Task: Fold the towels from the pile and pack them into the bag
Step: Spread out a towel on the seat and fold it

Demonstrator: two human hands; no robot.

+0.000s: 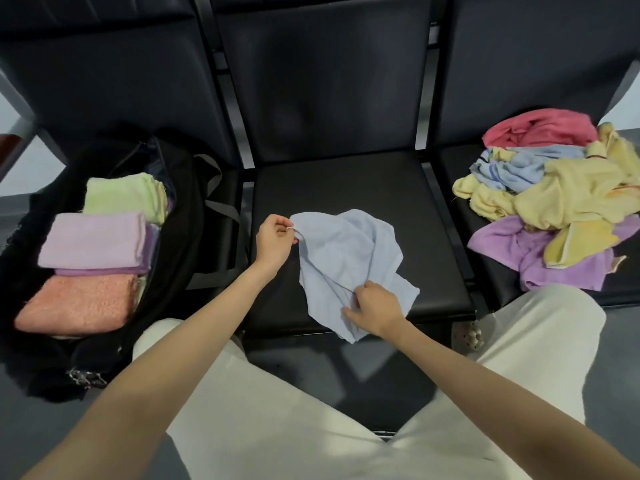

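**Blue towel being spread for folding**

A crumpled pale blue towel (349, 265) lies on the middle seat (433, 216). The left hand (275, 240) pinches its far-left corner with curled fingers; the right hand (375, 308) pinches an edge near the front. The step looks like opening it flat. Next, find the remaining corners and pull it taut before folding toward the bag (180, 188), left; the pile (554, 199) waits right.

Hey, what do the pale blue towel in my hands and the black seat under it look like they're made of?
Pale blue towel: thin, soft woven cloth, likely cotton or microfibre; it crumples limply and looks matte. Black seat: smooth padded cushion, probably vinyl or faux leather; it shows a faint sheen and stitched edges.
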